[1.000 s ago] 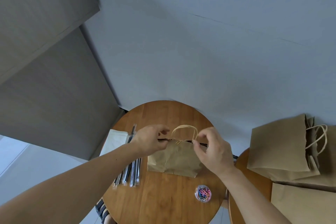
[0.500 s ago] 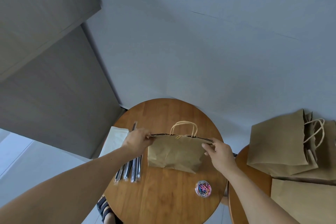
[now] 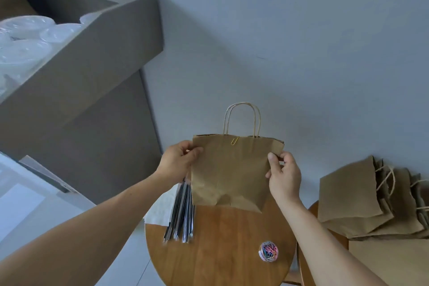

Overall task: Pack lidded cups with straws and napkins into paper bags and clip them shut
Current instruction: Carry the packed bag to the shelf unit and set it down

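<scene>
Paper bag, brown with twisted-cord handles, is hanging upright in the air between both hands, above the far side of a round wooden worktop. The person's left hand is pinching the bag's left edge and the right hand is pinching its right edge, fingers curled round the paper a little below the rim. A yellow paper clip is sitting over the top edge near the middle, holding the mouth flat. The paper is looking thin and is creasing near the base, so a tight squeeze is likely to crush it. Whatever is inside is hidden, so I cannot tell its weight. Supporting the base or taking the handles is probably safer than gripping the sides, keeping any cup inside from tipping.
</scene>
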Demonstrator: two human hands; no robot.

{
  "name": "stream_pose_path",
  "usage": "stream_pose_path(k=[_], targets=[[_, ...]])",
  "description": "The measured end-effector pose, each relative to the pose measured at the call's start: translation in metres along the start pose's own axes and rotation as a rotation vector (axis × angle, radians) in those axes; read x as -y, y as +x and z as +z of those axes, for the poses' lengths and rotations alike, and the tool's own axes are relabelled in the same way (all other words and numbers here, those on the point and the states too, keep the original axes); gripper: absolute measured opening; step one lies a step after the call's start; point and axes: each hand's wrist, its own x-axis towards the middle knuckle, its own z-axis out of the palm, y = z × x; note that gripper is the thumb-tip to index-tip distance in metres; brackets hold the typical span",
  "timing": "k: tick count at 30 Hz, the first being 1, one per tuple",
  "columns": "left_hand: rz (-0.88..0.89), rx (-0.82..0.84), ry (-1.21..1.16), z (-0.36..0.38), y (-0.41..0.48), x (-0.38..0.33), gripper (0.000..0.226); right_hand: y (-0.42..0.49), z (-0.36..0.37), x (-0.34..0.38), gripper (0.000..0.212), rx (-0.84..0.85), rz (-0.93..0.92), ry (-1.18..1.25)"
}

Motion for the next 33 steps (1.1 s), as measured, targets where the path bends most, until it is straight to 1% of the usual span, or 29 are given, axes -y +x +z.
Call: stream_pose_path(k=[3, 7, 13, 17, 24, 26, 29, 31, 33], targets=[[0.095, -0.073, -0.037, -0.030, -0.013, -0.023, 0.008, -0.009, 0.006, 0.053, 0.013, -0.078, -0.023, 0.072], [0.206, -0.144, -0.084, -0.078, -0.039, -0.057, 0.009, -0.028, 0.014, 0.124, 0.015, -0.148, -0.080, 0.110], [0.326, -0.200, -0.183, -0.151, -0.086, -0.107, 0.018, -0.061, 0.027, 0.222, 0.027, -0.242, -0.209, 0.143], [0.405, -0.285, -0.173, -0.201, -0.117, -0.137, 0.020, -0.085, 0.037, 0.282, 0.026, -0.270, -0.284, 0.190], [0.534, -0.489, -0.138, -0.285, -0.163, -0.189, 0.025, -0.116, 0.064, 0.386, 0.024, -0.245, -0.393, 0.316], [0.567, -0.561, -0.123, -0.311, -0.171, -0.205, 0.027, -0.121, 0.074, 0.420, 0.019, -0.221, -0.425, 0.349], [0.609, -0.646, -0.108, -0.353, -0.176, -0.226, 0.024, -0.123, 0.091, 0.470, 0.006, -0.152, -0.476, 0.386], [0.637, -0.710, -0.098, -0.382, -0.176, -0.238, 0.019, -0.122, 0.108, 0.501, 0.004, -0.091, -0.505, 0.415], [0.671, -0.775, -0.087, -0.412, -0.172, -0.247, 0.019, -0.118, 0.129, 0.530, 0.003, -0.028, -0.528, 0.444]])
